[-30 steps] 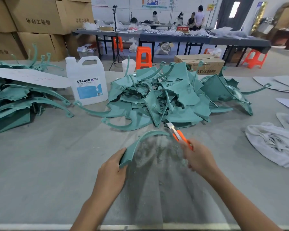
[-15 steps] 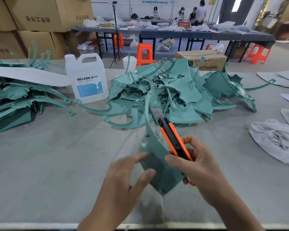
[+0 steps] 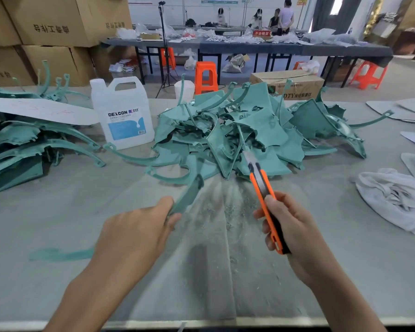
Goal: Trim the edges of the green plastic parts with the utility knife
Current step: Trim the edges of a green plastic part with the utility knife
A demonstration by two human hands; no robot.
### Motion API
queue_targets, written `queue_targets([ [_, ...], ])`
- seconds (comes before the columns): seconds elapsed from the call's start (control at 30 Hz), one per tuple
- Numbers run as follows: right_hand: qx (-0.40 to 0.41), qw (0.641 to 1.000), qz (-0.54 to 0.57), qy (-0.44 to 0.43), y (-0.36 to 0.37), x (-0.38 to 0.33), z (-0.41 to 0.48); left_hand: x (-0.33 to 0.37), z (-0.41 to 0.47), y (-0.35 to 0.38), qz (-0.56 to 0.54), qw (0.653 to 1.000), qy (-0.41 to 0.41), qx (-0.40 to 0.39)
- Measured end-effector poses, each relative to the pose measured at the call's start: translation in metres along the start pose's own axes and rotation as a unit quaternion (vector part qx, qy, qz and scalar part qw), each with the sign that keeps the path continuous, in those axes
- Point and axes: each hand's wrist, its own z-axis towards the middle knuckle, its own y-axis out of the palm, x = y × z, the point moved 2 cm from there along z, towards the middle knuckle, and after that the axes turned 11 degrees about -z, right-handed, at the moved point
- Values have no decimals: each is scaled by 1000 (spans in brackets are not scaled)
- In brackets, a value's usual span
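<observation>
Left of the right fingers (image 3: 267,227) clamped on the utility knife (image 3: 261,185), the green plastic part (image 3: 187,194), pinched by the left fingers (image 3: 164,208), now swings clear, so that edge seems trimmed.

The green part (image 3: 187,195) is motion-blurred, its lower end hidden behind the left hand (image 3: 134,236).

Bright even daylight, motion blur, wide-angle warping
</observation>
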Motion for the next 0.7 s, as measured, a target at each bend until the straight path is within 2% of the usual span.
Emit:
queue_targets([
  [0.07,-10,999,-19,34,12,18,-7,-2,6,8,-24,998,-49,-41],
  [0.23,-74,990,-29,121,57,49,-14,-1,22,30,-30,987,-85,-134],
  [0.47,-124,976,-13,176,97,63,1,5,44,28,-33,974,-121,-191],
  [0.7,-143,979,-36,139,113,52,0,2,44,22,-97,960,-150,-217],
])
